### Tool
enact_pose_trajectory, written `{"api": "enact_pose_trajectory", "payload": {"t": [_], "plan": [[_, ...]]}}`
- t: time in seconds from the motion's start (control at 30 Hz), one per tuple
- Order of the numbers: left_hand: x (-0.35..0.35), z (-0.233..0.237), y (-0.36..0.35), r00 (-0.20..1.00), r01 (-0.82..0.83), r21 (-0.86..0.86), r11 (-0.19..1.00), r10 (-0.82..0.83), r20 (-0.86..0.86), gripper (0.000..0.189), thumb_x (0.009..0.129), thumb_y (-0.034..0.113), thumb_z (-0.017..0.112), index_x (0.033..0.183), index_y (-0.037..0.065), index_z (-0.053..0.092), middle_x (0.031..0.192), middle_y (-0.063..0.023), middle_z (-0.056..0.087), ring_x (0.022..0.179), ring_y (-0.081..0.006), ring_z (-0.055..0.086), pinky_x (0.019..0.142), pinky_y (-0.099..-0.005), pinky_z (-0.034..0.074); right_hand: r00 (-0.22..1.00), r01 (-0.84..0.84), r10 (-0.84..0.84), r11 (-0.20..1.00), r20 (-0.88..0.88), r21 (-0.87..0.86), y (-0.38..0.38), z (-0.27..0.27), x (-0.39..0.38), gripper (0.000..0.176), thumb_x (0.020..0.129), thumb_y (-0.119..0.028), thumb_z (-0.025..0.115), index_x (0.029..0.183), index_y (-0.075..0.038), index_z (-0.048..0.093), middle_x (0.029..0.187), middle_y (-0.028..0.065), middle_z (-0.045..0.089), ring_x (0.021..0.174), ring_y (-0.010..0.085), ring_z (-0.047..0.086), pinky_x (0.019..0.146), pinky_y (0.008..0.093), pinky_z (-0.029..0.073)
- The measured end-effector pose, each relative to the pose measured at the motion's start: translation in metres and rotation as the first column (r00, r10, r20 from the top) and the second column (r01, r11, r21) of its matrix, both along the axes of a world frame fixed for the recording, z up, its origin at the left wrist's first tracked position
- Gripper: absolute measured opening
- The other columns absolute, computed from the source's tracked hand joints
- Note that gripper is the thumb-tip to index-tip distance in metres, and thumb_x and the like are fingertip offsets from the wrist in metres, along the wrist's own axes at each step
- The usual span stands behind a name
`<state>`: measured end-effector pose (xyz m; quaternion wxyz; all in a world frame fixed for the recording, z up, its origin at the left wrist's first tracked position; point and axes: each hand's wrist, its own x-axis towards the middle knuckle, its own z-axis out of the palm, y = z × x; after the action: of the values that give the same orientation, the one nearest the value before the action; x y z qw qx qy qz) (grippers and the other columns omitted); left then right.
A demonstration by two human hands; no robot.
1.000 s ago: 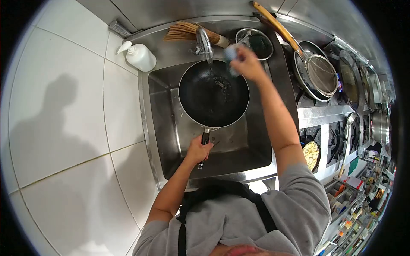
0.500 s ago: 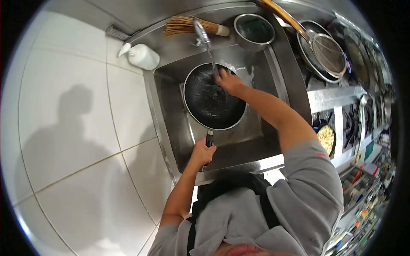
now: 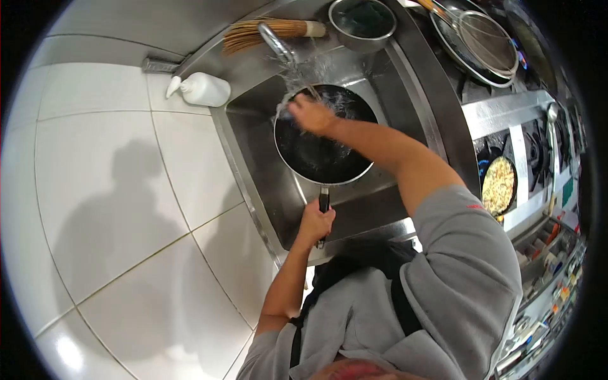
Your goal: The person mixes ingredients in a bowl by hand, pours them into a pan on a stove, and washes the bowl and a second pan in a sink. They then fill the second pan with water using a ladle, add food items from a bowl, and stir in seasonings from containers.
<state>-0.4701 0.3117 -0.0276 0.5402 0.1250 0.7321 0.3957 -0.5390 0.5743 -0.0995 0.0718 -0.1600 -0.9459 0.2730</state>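
Black pan (image 3: 323, 142) sits inside the steel sink (image 3: 253, 152), centre of the frame and slightly above the middle, with its handle (image 3: 324, 201) pointing toward the bottom of the frame. Left hand (image 3: 315, 223) is closed round the lower end of the handle in a firm grip, forearm running down to the lower centre. Right hand (image 3: 310, 116) is at the pan's upper left rim, knuckles up, fingers curled shut on a pale pad (image 3: 284, 116) that only just shows at the fingertips; what the pad is made of cannot be told. Tap (image 3: 275, 39) arches in from the upper centre; water (image 3: 313, 79) runs and splashes over the right hand and the top of the pan. Behind the tap on the steel worktop (image 3: 253, 66) lies a bamboo brush (image 3: 269, 30), and just right of it a round metal bowl (image 3: 362, 19). White soap bottle (image 3: 201, 90) lies at the sink's upper left corner. Wire strainer (image 3: 484, 39) at upper right. A dish of yellow food (image 3: 499, 183) at the right edge, well apart from the sink. White tiles (image 3: 114, 190) fill the left half of the frame.
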Motion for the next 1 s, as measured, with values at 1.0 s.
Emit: {"api": "enact_pose_trajectory", "payload": {"t": [1.0], "plan": [[-0.049, -0.010, -0.007, 0.802, 0.243, -0.236, 0.941, -0.332, -0.496, 0.022, 0.072, 0.015, 0.060, 0.084, -0.003, 0.052, 0.065, -0.0185, 0.057, 0.068, -0.0344, 0.062, 0.064, -0.0436, 0.049, 0.864, -0.359, 0.266, 0.921, -0.428, -0.151, -0.077, -0.060, 0.030, 0.060, 0.087, -0.009, 0.053, 0.144, -0.021, 0.039, 0.142, 0.0184, 0.042, 0.130, 0.0369, 0.042, 0.108, 0.0424, 0.035]]}}
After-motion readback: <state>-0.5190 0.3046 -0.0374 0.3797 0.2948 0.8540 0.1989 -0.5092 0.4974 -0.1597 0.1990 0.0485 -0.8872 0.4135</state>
